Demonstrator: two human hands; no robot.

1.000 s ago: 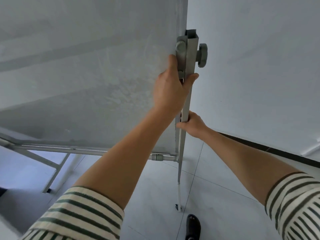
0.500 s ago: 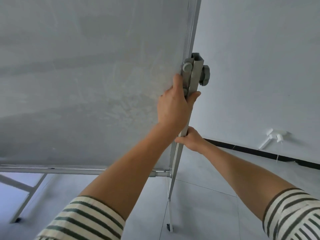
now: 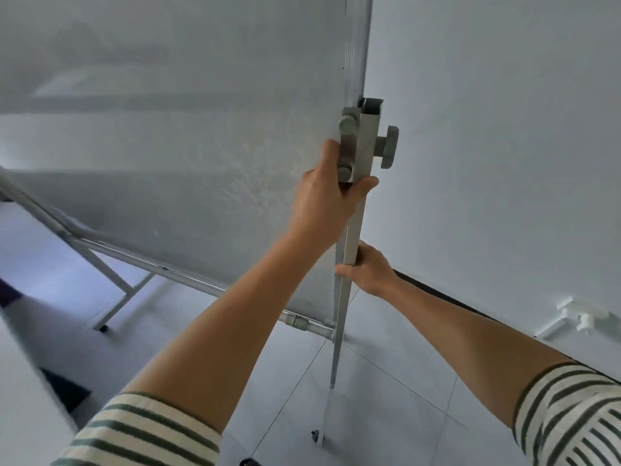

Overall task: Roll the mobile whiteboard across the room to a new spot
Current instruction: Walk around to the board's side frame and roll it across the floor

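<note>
The mobile whiteboard [image 3: 174, 136] fills the upper left, its grey surface smudged and tilted in view. Its right metal upright [image 3: 361, 156] carries a bracket and a grey clamp knob [image 3: 389, 148]. My left hand [image 3: 327, 200] grips the upright just below the bracket, thumb on the board side. My right hand [image 3: 368, 267] holds the same upright lower down, fingers wrapped behind it. The post runs down to a small castor [image 3: 316, 434] on the tiled floor. A horizontal rail [image 3: 188, 275] runs under the board to the far leg [image 3: 114, 299].
A white wall [image 3: 504, 146] with a dark skirting strip stands close on the right, a white fitting [image 3: 578, 317] low on it. A pale slanted surface [image 3: 23, 358] edges the lower left. Grey floor tiles lie below. A dark shoe tip [image 3: 250, 462] shows at the bottom.
The whiteboard's view has swung: the rail now slants up to the left, and the upright sits further right. Both hands keep their grip on the upright.
</note>
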